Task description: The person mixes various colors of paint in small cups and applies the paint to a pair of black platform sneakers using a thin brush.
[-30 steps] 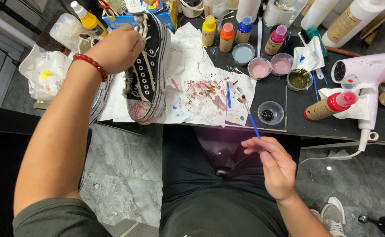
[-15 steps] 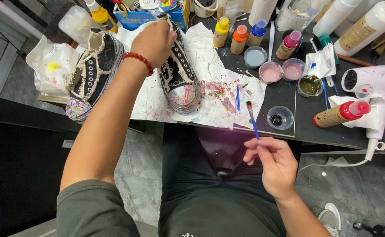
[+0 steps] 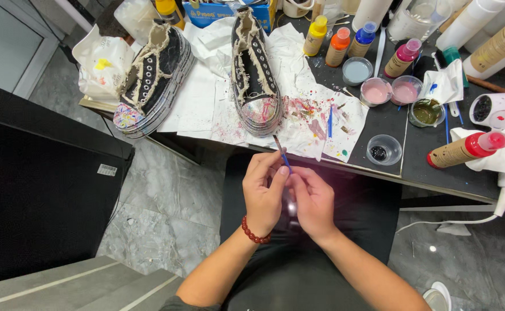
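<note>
Over lap, left hand [image 3: 264, 193] now off shoe [image 3: 256, 78]; onto brush [image 3: 281, 154]

Paint bottles [image 3: 338, 46] and cups [image 3: 376, 91] crowd the table's back; open room lies between sneaker [image 3: 256, 72] and clear cup [image 3: 383, 150].

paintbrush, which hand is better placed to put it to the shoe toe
Likely the right hand: its fingers hold the paintbrush shaft from below, bristles pointing at the middle shoe. The left hand only pinches near the tip.
</note>
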